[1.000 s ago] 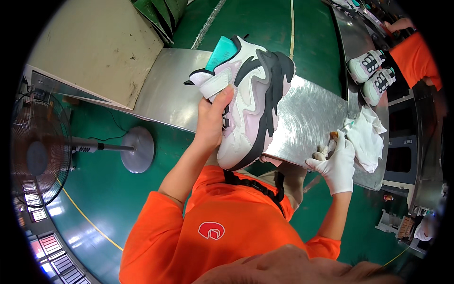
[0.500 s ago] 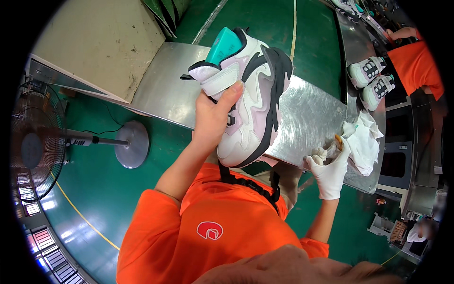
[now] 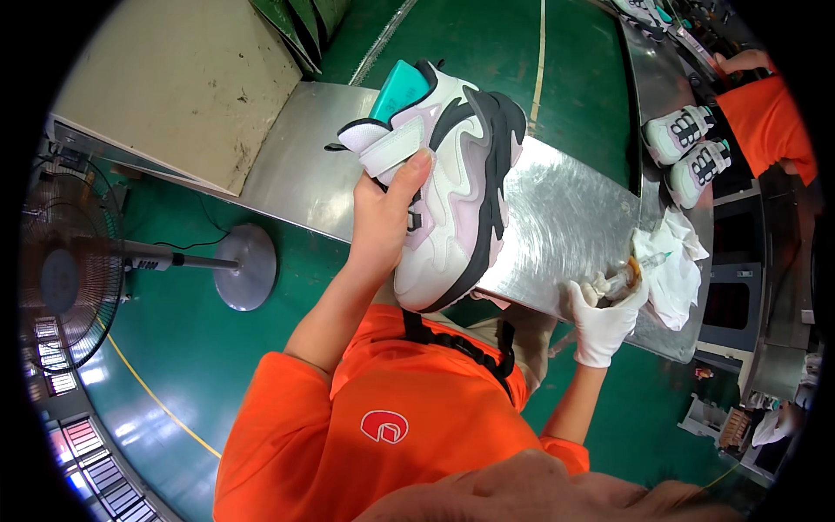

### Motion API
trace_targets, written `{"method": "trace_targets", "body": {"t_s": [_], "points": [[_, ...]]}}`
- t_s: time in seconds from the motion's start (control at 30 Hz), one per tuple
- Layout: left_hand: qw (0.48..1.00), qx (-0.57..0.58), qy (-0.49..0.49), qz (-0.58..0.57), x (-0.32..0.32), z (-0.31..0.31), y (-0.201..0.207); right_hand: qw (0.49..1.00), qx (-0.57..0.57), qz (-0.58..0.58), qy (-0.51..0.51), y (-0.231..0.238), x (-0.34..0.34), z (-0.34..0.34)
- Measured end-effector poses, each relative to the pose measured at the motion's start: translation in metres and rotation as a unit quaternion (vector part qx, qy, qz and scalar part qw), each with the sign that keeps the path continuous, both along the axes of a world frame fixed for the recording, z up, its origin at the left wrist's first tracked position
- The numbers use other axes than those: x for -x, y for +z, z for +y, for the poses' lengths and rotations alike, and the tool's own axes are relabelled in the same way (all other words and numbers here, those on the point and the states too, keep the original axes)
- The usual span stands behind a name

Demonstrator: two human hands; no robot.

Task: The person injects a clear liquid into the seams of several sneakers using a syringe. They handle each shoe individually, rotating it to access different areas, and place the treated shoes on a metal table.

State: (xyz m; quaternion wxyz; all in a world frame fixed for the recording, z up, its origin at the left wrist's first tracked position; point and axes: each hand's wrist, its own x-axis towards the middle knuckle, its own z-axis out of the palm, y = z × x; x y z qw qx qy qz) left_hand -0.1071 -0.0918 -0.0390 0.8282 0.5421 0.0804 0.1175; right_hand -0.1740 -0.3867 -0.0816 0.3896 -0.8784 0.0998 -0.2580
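Note:
My bare left hand (image 3: 380, 213) grips a white and lilac sneaker (image 3: 452, 196) across its strap, thumb on the near side. The shoe is tilted, toe toward me, its thick black sole facing right. A teal shoe last (image 3: 402, 90) sticks out of its collar. My right hand (image 3: 604, 322), in a white glove, curls around a clear syringe (image 3: 619, 284) with a brown collar and a thin teal tip. Off-white crumpled material surrounds its rear end. Beside that hand, a crumpled white cloth (image 3: 677, 283) lies on the metal table (image 3: 565, 209).
Two finished-looking sneakers (image 3: 696, 161) stand on the bench at right, near a co-worker's orange sleeve (image 3: 765, 126). A cream metal cabinet (image 3: 174, 87) borders the table at left. A floor fan (image 3: 245, 268) stands on the green floor.
The sneaker and my left hand have shifted slightly left and down. My right hand has turned a little, and more of the syringe and its teal tip now shows.

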Motion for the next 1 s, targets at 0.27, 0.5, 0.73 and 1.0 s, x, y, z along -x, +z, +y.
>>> {"method": "trace_targets", "body": {"t_s": [0.27,0.5,0.73,1.0], "points": [[1.000,0.009,-0.001,-0.003,0.003,0.003,-0.005,0.998,0.055,-0.004,-0.015,0.010,-0.005,0.006],[0.999,-0.019,0.012,-0.024,0.009,0.005,-0.006,0.999,0.033,-0.001,-0.015,0.000,-0.007,0.000],[0.999,-0.037,0.019,-0.029,0.013,-0.001,0.003,0.998,0.055,0.013,-0.031,0.002,-0.006,0.004],[0.999,-0.034,0.022,-0.037,0.012,-0.002,0.001,0.997,0.069,0.012,-0.028,-0.001,-0.006,0.002]]}}
